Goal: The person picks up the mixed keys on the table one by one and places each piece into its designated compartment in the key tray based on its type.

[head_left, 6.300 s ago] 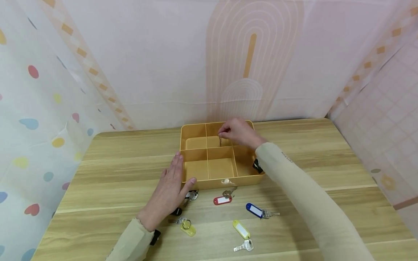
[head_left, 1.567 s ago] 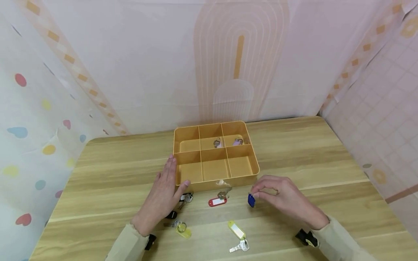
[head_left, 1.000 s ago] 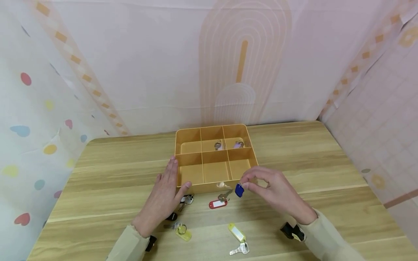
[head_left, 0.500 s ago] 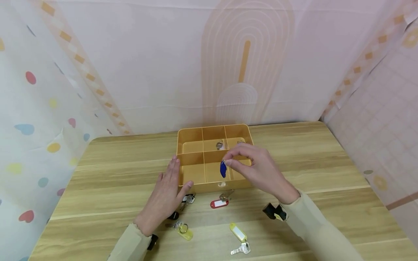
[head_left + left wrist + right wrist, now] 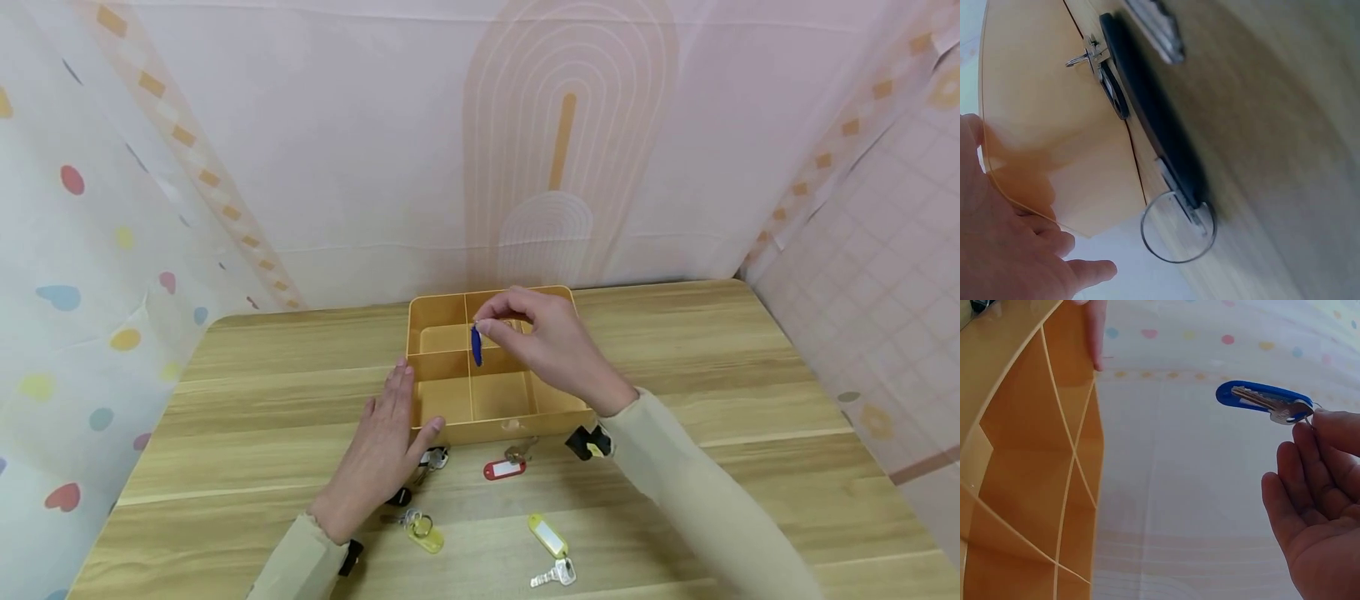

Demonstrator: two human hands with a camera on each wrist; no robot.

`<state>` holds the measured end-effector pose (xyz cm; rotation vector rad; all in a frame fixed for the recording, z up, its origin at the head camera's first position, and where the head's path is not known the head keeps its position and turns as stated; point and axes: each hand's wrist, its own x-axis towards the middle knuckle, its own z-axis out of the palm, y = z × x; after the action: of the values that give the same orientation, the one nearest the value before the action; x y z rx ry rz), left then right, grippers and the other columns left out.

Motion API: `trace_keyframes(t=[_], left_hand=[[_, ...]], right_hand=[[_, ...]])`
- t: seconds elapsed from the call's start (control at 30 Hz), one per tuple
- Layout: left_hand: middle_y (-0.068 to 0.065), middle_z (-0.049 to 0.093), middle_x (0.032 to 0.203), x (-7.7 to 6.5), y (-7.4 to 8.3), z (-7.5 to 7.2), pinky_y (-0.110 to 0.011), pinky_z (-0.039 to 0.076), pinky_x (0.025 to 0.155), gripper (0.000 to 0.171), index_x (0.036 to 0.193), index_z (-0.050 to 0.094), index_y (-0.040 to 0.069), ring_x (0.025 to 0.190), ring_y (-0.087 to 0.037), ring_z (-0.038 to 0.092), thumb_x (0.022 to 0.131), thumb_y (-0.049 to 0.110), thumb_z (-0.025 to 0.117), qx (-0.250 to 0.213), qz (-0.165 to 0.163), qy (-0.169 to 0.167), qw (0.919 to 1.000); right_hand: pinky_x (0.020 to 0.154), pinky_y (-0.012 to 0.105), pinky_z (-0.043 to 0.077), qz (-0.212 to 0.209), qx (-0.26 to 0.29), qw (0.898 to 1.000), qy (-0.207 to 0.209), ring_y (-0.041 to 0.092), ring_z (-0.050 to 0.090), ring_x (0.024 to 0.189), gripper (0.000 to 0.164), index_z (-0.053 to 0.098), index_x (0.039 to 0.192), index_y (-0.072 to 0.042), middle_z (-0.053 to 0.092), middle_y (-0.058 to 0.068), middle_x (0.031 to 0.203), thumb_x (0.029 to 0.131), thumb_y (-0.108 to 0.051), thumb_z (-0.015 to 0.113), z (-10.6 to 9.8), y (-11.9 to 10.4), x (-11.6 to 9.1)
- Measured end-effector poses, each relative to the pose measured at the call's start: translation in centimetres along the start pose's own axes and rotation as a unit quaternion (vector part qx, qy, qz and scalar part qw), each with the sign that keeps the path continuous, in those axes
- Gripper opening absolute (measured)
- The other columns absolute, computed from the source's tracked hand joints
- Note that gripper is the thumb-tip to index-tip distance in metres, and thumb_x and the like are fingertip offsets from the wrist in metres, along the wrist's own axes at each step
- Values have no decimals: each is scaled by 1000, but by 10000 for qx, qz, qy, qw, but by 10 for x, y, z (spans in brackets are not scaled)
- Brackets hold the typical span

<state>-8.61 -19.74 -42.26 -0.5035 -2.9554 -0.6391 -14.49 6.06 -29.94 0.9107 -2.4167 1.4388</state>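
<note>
My right hand point(image 5: 551, 342) pinches a blue key tag point(image 5: 477, 346) by its ring between thumb and fingertips. In the right wrist view a silver key point(image 5: 1282, 412) hangs together with the blue tag. The tag dangles over the yellow divided box point(image 5: 465, 433), overlapping the divider by the back left compartment in the head view. My left hand point(image 5: 375, 458) rests against the box's left side, fingers straight and thumb spread at the front corner. The right hand mostly hides the keys in the back middle and back right compartments.
Before the box lie a red tag point(image 5: 504, 470) with a key, a yellow tag point(image 5: 547, 535) with a silver key, and another yellow tag point(image 5: 427, 537) with key and ring. Black-tagged keys point(image 5: 435, 457) lie beside the left hand. A patterned cloth point(image 5: 360, 167) hangs behind the table.
My right hand has lifted the blue key tag from the table and carried it leftward and back over the box. Earlier it lowered a key into the back middle compartment. The left hand stays put.
</note>
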Motion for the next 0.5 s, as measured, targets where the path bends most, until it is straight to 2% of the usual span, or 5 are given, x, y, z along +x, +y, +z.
trace_keyframes(t=[0.27, 0.5], left_hand=[[-24, 7, 171, -1, -2, 1, -71, 23, 117, 85, 161, 12, -10, 157, -41, 14, 109, 48, 46, 6, 18, 35, 10000], [-23, 4, 172, -2, -3, 0, -70, 21, 118, 86, 162, 9, -8, 157, -40, 12, 109, 50, 45, 10, -22, 20, 10000]], right_hand=[[95, 32, 56, 552, 22, 9985, -1, 13, 69, 101, 14, 75, 107, -9, 74, -2, 103, 102, -21, 70, 17, 10, 22], [92, 30, 56, 730, 26, 9972, -141, 16, 69, 99, 14, 76, 108, -8, 75, -1, 101, 102, -18, 68, 30, 16, 43]])
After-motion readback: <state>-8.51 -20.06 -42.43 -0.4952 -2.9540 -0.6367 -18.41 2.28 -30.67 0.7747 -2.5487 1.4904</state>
